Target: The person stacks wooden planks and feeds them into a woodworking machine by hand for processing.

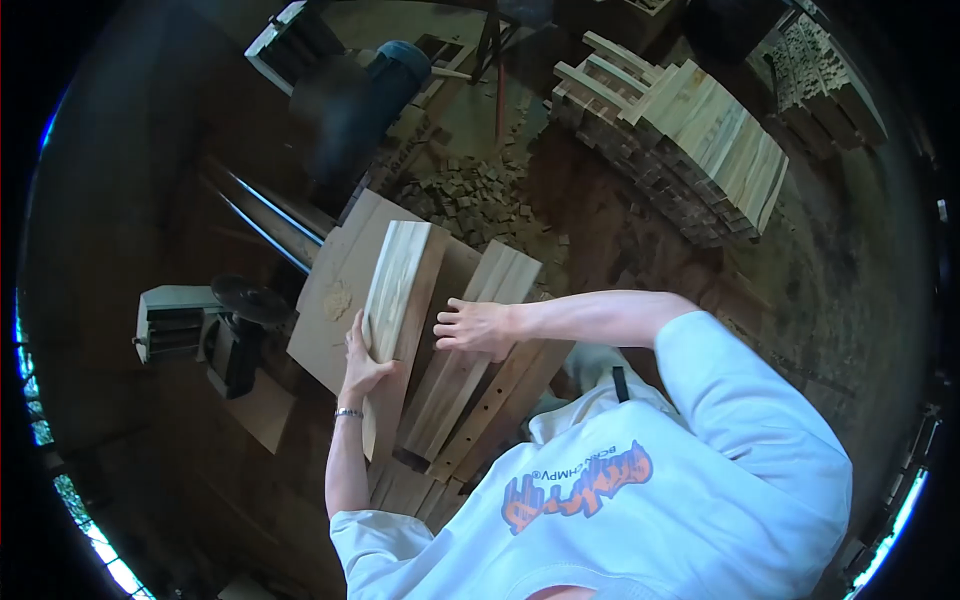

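My left hand (364,362) grips the left side of a pale stack of wooden boards (398,285), its thumb across the near face and its fingers along the far edge. To the right lies a second group of wooden strips (500,275), side by side. My right hand (474,328) rests over these strips with fingers spread, pointing toward the first stack. Beneath both groups is a flat brown board surface (340,270) with a small heap of sawdust on it. A wooden rail with drilled holes (487,408) runs along the near right side.
A machine with a round dark disc (248,300) stands at the left, near two shiny metal rails (268,225). A blue motor (398,68) is at the back. Wood offcuts (478,200) cover the floor. A large stack of planks (700,130) stands at the back right.
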Available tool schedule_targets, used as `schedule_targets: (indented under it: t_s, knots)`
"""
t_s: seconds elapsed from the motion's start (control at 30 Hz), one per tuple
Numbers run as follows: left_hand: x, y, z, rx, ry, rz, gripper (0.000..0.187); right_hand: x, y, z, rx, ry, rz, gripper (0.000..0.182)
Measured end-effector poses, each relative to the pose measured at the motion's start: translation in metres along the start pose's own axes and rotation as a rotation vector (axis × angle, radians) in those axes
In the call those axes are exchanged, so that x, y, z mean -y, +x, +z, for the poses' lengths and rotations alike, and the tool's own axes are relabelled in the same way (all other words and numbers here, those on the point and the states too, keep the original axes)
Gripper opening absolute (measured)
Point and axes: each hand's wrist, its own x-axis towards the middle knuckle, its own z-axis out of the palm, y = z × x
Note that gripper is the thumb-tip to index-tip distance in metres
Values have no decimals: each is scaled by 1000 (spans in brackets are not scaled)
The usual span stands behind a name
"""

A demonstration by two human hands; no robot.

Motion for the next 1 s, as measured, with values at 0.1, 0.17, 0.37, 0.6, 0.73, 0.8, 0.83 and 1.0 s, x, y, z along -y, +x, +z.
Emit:
schedule_targets:
  t_s: [0.1,0.17,0.37,0.6,0.73,0.8,0.83,1.0]
  knots:
    - [-40,-13,-1,101,-485,-80,119,5,-54,-68,-38,-58,77,88]
    - [-69,-21,2,160,-671,-66,121,-3,-105,-92,-108,-104,192,82]
    - [-243,-21,51,113,-753,92,142,-7,-339,-99,-284,148,675,83]
    - [-383,53,168,175,-715,213,132,-3,-558,-31,-399,326,1383,94]
    - [-445,91,218,353,-830,108,129,-19,-621,-14,-430,353,1743,96]
    - [-467,114,234,469,-791,48,136,-38,-642,-2,-495,333,1902,97]
    - [-469,130,244,484,-790,39,135,-53,-653,6,-516,343,1976,98]
    - [-488,234,283,582,-741,0,133,-126,-677,34,-659,343,2259,98]
